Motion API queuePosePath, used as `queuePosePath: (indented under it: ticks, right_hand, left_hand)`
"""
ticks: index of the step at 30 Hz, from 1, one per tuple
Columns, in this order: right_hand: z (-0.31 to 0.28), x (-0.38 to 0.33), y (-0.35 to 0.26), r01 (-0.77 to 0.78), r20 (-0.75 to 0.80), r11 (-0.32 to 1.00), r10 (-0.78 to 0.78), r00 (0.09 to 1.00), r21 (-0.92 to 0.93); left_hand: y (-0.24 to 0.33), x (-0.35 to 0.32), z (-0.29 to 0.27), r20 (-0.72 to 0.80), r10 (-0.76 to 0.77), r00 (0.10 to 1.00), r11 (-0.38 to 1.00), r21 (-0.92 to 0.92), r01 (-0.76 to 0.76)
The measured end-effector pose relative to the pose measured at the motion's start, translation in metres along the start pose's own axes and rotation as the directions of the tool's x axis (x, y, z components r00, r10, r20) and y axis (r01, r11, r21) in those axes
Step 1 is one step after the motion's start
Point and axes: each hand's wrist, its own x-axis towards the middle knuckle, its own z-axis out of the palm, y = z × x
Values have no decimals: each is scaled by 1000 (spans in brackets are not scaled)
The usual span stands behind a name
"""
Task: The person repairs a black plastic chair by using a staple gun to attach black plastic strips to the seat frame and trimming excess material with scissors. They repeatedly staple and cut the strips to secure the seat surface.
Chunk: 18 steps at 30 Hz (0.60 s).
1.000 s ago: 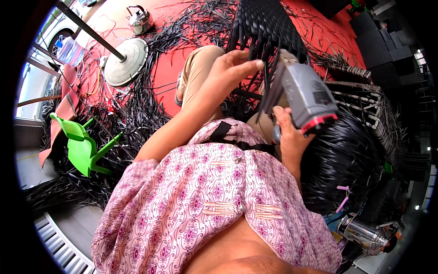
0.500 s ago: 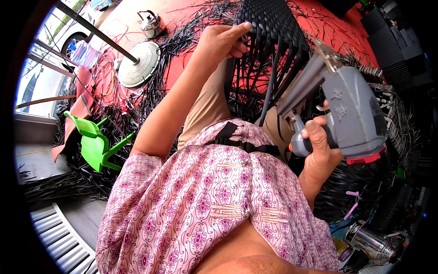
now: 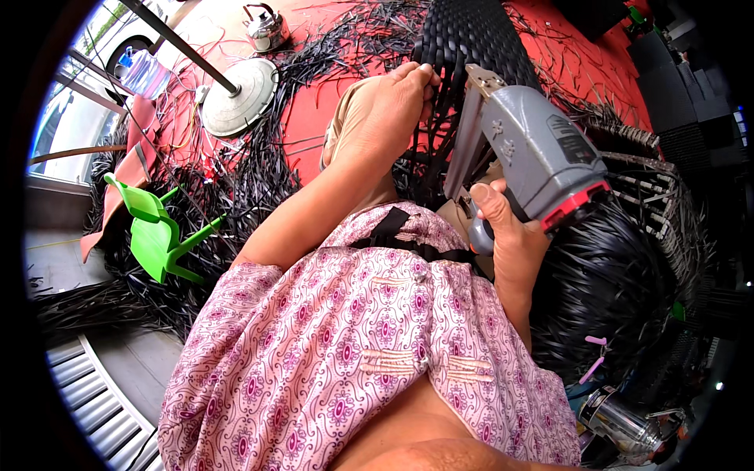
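Observation:
A black woven seat or panel (image 3: 467, 35) of flat plastic strips stands in front of me, with loose strip ends (image 3: 428, 149) hanging from its near edge. My left hand (image 3: 393, 106) is closed in a pinch at that edge's left corner, on a black strip mostly hidden by the fingers. In my right hand (image 3: 510, 235) is a grey nail gun (image 3: 542, 145) with a red part at its rear. Its nose (image 3: 484, 81) is close to the woven edge; whether it touches, I cannot tell. The handle is largely covered by my fingers and the tool's body.
Black strip scraps (image 3: 243, 173) litter the red floor (image 3: 306, 129). On the left are a green plastic chair (image 3: 153, 235), a round stand base (image 3: 239, 98) and a metal kettle (image 3: 267, 30). A strip bundle (image 3: 605, 275) lies right, near a glass jar (image 3: 620, 420).
My right hand has brought the nail gun left and up, toward the woven edge. My left hand has shifted slightly down along that edge, still pinching.

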Motion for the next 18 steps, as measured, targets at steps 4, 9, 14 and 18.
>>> queuePosePath:
  ticks: [4,9,14,18]
  right_hand:
    - [8,9,7,32,66,998,-28,997,-62]
    - [21,18,22,100,121,989,-87,989,-110]
    - [33,22,31,154,161,976,-130,978,-151]
    - [37,23,35,209,181,961,-176,968,-181]
  left_hand:
    - [-3,-1,-4,0,32,999,999,22,-32]
    - [-1,1,-10,-10,-30,999,999,27,30]
    - [-7,8,-14,5,-8,1000,999,36,8]
    - [-7,8,-15,5,11,1000,999,39,-11]
